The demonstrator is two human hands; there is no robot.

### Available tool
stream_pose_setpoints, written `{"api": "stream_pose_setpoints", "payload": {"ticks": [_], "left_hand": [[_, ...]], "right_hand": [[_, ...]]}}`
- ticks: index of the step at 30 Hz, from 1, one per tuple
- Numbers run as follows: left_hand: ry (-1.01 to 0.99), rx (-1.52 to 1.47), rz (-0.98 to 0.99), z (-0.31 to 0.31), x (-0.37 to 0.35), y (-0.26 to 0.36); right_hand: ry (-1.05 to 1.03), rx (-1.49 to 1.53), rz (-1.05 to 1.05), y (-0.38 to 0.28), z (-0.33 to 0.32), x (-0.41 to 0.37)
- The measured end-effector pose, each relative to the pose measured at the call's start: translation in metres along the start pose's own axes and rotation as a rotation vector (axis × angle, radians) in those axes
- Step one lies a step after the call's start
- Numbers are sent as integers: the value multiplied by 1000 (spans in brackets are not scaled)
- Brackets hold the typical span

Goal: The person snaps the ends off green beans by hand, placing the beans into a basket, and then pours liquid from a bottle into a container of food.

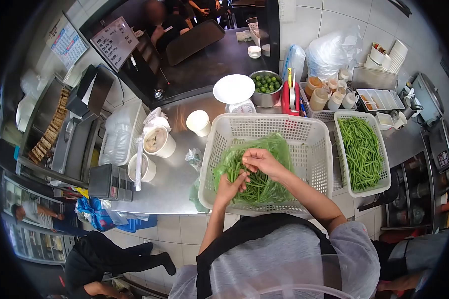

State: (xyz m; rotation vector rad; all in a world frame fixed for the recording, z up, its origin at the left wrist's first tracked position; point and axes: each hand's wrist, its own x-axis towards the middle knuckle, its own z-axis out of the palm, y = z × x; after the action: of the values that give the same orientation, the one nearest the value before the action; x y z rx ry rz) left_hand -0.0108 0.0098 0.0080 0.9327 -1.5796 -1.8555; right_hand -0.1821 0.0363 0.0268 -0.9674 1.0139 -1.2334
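A white perforated basket (pixel 312 149) stands on the steel counter. Inside it lies an open green plastic bag (pixel 280 144) with green beans (pixel 257 187) in it. Over the bag's left part is my left hand (pixel 230 188), its fingers curled near the beans; whatever it holds is too small to name. My right hand (pixel 261 162) is just above and to the right, thumb and fingers pinched together, and I cannot make out what lies between them. To the right, a second white basket (pixel 338 149) is full of green beans (pixel 361 154).
Behind the basket are a pot of green limes (pixel 267 83), a scale with a white plate (pixel 233 88) and sauce bottles (pixel 320 98). White tubs (pixel 158 141) stand at the left. A person in black (pixel 97 259) is at lower left; others are beyond the pass-through and at lower right.
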Motion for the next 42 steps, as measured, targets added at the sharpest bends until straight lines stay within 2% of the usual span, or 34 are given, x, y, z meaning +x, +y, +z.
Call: {"api": "stream_pose_setpoints", "payload": {"ticks": [3, 6, 9, 10, 13, 16, 19, 22, 24, 25, 28, 31, 34, 37, 39, 40, 42], "left_hand": [[107, -197, 0, 3, -3, -1], [229, -408, 23, 3, -3, -4], [277, -522, 28, 0, -2, -5], [283, -536, 29, 1, -3, -4], [298, -568, 38, 3, -6, 0], [304, -596, 56, 5, -8, -1], [319, -700, 69, 4, -7, -3], [339, -889, 41, 2, -5, -7], [347, -998, 15, -3, -3, -8], [289, -1029, 4, -8, -2, -15], [145, -1117, -65, -19, -2, -27], [78, -1204, -171, -19, -1, -26], [50, -1238, -203, -22, -1, -27], [55, -1213, -234, -20, -1, -28], [18, -1196, -217, -21, 3, -29], [66, -1189, -235, -19, 2, -23], [67, -1150, -236, -18, 1, -19]], "right_hand": [[169, -798, -124, 2, -7, -3], [81, -406, 129, 20, -8, -6], [-78, -181, 125, 28, 4, -15], [-92, -289, 90, 30, 1, -15], [-81, -267, 98, 31, -1, -16], [-87, -581, 17, 16, -1, -23], [94, -496, -151, 19, -2, -19], [184, 236, -18, 5, 8, -17], [202, 50, -66, 9, 0, -11], [210, -44, -92, 11, -5, -8], [189, -738, -7, 14, -19, -5], [189, -1292, -220, 33, -27, -9], [-46, -1524, 143, 31, -23, -17], [-225, -1633, 228, 39, -20, -25], [-218, -1722, 209, 50, -18, -24], [-184, -1750, 230, 57, -17, -22], [-147, -1643, 107, 66, -20, -24]]}}
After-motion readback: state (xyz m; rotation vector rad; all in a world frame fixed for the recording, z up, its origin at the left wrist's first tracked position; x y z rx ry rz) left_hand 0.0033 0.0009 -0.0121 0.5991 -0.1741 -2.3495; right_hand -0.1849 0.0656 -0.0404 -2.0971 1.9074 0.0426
